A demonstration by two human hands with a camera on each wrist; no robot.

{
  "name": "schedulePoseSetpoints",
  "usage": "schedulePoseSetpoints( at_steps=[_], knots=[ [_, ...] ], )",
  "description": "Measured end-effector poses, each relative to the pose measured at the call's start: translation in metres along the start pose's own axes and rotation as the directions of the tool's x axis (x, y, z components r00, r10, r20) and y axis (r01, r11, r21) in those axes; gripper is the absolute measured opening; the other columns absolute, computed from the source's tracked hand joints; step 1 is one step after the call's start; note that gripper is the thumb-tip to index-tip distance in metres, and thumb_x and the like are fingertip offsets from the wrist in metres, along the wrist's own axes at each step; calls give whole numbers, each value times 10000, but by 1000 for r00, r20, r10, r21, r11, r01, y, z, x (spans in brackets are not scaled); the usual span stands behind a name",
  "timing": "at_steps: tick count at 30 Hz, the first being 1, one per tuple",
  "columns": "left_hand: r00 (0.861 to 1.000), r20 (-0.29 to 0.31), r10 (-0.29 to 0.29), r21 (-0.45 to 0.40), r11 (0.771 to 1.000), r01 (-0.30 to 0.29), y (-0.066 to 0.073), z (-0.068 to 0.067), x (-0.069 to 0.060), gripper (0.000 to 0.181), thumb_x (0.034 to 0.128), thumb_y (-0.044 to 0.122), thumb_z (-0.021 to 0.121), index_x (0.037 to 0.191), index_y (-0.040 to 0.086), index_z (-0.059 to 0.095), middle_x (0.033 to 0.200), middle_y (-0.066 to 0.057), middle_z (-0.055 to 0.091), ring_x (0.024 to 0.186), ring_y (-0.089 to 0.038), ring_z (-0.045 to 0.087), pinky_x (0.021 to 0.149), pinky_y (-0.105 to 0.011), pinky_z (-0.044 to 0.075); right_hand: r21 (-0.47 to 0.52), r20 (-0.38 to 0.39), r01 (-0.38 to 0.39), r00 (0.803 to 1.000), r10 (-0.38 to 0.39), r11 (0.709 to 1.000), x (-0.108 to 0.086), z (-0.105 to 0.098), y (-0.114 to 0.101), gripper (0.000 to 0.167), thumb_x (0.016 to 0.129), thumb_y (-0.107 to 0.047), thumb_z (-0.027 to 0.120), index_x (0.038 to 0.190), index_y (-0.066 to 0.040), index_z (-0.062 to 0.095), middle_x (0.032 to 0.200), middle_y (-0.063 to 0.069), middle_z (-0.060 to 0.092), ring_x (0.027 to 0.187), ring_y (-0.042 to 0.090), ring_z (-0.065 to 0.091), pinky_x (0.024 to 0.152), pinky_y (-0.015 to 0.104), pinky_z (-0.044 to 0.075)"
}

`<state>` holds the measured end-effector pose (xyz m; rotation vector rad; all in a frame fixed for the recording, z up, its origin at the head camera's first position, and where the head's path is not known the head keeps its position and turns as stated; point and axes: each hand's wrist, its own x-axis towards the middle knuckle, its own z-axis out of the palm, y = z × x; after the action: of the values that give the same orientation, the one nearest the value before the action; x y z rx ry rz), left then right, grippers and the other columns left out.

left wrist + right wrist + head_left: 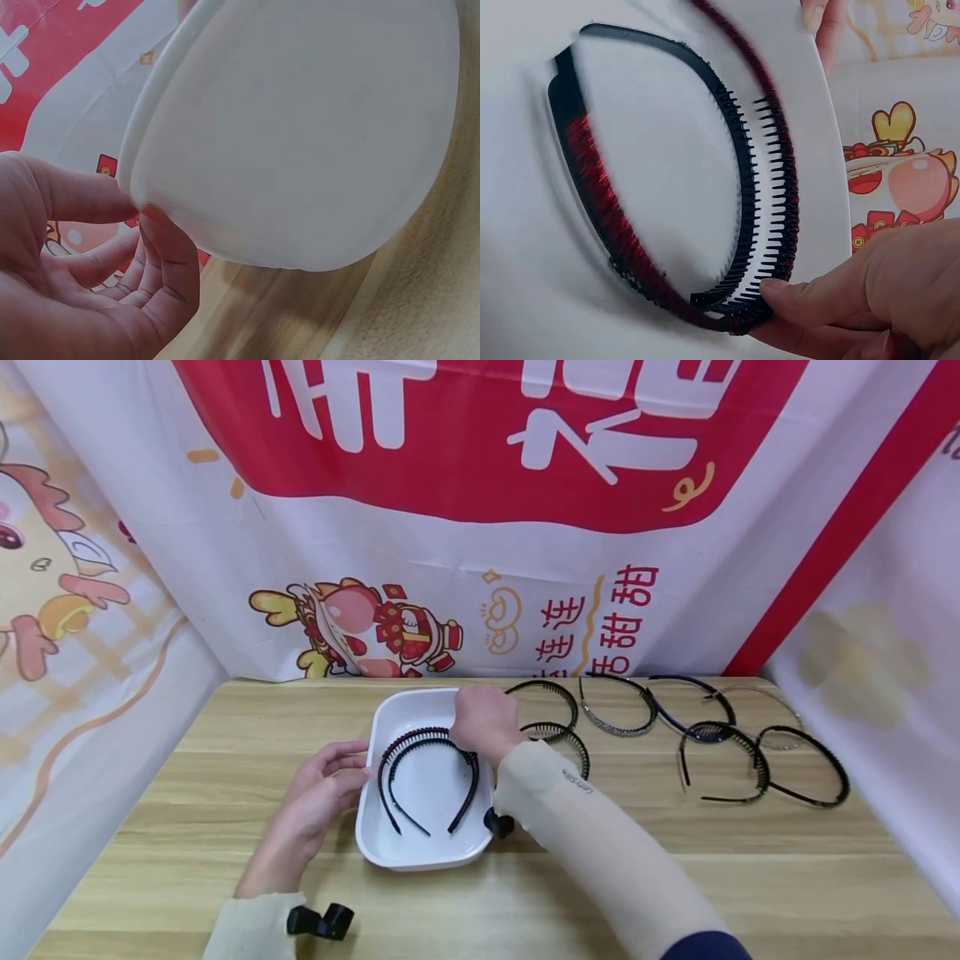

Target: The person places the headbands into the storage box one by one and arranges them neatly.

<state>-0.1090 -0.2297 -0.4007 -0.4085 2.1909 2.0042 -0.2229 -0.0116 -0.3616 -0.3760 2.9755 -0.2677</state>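
The right hand [484,720] pinches a red-flecked headband [786,191] by its toothed curve, likely for control, inside the tray [408,853] near its far right corner; the left hand [321,793] pinches the tray's left edge, seemingly to steady it.

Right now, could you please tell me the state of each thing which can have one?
White tray: uncovered, two headbands inside.
Left hand: pinches the tray's rim.
Right hand: pinches the red-and-black headband.
Red-and-black headband: held, inside the tray.
Black headband: inside the tray; whether also gripped, unclear.
Other headbands: lying on the table, some overlapping.
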Motion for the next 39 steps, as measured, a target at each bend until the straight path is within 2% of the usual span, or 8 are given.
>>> schedulePoseSetpoints(
  at_steps=[4,13,22,30,34,36,39],
  knots=[
    [1000,3,5,-1,1000,-5,0,-1,0,579,1014,27,632,1563,-1,448,1265,-67,591,1049,-119,642,884,-265,612,-22,-12,4,1000,-4,1000,3,3,0,154,920,-234,760,828,-169,655,925,23,687,838,215,629,684,409,560],
    [1000,-3,0,12,1000,0,0,0,1,568,1020,35,626,1562,13,456,1323,-112,582,1068,-140,641,894,-277,613,-63,-2,-17,1000,17,998,6,7,-2,156,928,-232,743,820,-164,654,905,26,684,817,215,631,642,396,550],
    [1000,-7,-1,10,1000,1,1,0,1,563,1021,37,628,1557,10,461,1314,-104,581,1072,-143,640,896,-275,613,-69,-8,-13,1000,13,998,7,9,-2,146,946,-221,736,843,-152,660,877,25,680,790,205,627,611,372,525],
    [1000,-6,-2,6,1000,2,1,0,1,560,1023,34,623,1557,7,458,1312,-107,578,1088,-156,638,905,-275,613,-46,-27,-4,1000,3,999,10,11,0,148,952,-189,737,830,-149,664,870,23,684,773,210,622,625,393,548],
    [1000,-6,-5,6,1000,5,2,0,1,566,1026,41,624,1564,11,450,1330,-112,571,1100,-163,631,903,-270,611,-25,-68,36,997,-38,999,7,9,4,198,965,-252,773,814,-150,695,844,8,706,762,195,626,647,393,559],
    [1000,-5,-7,6,1000,7,2,0,1,569,1028,42,625,1567,12,449,1333,-117,569,1104,-168,627,898,-269,610,4,-95,66,993,-66,998,5,8,7,202,973,-300,790,841,-154,745,852,-6,733,769,178,634,674,380,566],
    [1000,-3,-11,11,1000,11,2,0,1,571,1029,46,628,1571,21,450,1333,-117,569,1104,-170,627,892,-262,611,103,-128,104,988,-90,989,1,5,14,191,987,-337,788,904,-166,804,889,-23,766,791,159,654,719,358,570]
  ],
)
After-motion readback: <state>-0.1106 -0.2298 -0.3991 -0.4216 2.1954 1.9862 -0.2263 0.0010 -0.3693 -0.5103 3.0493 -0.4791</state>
